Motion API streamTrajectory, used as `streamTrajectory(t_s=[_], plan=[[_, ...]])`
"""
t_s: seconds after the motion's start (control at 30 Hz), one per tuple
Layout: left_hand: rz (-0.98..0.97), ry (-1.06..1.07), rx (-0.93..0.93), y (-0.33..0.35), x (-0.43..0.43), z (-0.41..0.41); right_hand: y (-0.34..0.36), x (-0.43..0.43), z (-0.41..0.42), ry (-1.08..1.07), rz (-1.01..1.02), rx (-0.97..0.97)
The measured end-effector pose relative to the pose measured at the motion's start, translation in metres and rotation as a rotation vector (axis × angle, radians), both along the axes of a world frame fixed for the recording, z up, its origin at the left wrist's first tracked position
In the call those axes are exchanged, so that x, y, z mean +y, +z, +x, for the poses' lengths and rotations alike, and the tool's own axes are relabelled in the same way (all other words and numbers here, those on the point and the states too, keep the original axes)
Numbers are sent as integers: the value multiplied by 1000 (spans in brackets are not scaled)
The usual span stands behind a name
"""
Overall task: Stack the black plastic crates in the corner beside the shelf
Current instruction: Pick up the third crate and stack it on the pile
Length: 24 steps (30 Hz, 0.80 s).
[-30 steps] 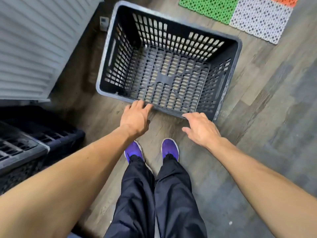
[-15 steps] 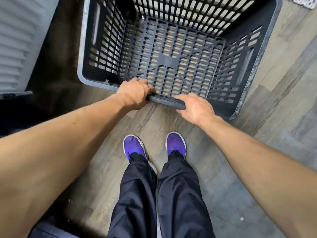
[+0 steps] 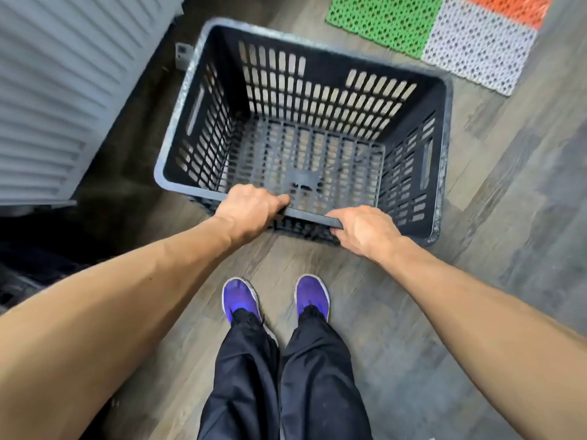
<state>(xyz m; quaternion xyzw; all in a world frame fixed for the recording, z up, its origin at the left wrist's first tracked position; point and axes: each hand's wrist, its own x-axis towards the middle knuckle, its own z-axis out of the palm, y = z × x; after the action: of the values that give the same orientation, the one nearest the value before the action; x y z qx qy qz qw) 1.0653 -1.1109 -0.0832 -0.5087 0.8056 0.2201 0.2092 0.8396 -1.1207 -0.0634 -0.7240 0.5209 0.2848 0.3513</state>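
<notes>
A black slotted plastic crate (image 3: 317,100) stands in front of my feet on the wood floor, its near side raised and the crate tipped away from me. My left hand (image 3: 249,211) grips the near rim with fingers curled over it. My right hand (image 3: 365,228) grips the same rim a little to the right. The crate is empty. At the lower left edge, dark shapes of other black crates (image 3: 28,274) lie in shadow, mostly hidden by my left arm.
A grey ribbed panel (image 3: 63,90) fills the upper left, with a small white fitting (image 3: 182,55) at its base beside the crate. Green, white and orange perforated mats (image 3: 444,36) lie on the floor beyond. My purple shoes (image 3: 276,296) stand just behind the crate.
Both hands went from touching the near rim to gripping it. The crate's near side has come up off the floor, and my view has pulled back so the mats show again.
</notes>
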Motion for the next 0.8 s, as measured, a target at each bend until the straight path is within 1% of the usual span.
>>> streamTrajectory(t_s=[0.2,0.27,0.37,0.5,0.63,0.8], plan=[[-35,-53,-7,42,1,-2,41,-19,-4,99,53,46],[-46,-36,11,52,7,0,55,-20,-4,123,51,50],[-14,13,40,66,22,4,72,-17,0,176,45,80],[3,77,70,91,52,10,98,-8,10,248,97,133],[8,149,62,129,77,5,130,8,14,294,-6,153],[-22,294,53,192,102,2,191,18,24,361,-75,107]])
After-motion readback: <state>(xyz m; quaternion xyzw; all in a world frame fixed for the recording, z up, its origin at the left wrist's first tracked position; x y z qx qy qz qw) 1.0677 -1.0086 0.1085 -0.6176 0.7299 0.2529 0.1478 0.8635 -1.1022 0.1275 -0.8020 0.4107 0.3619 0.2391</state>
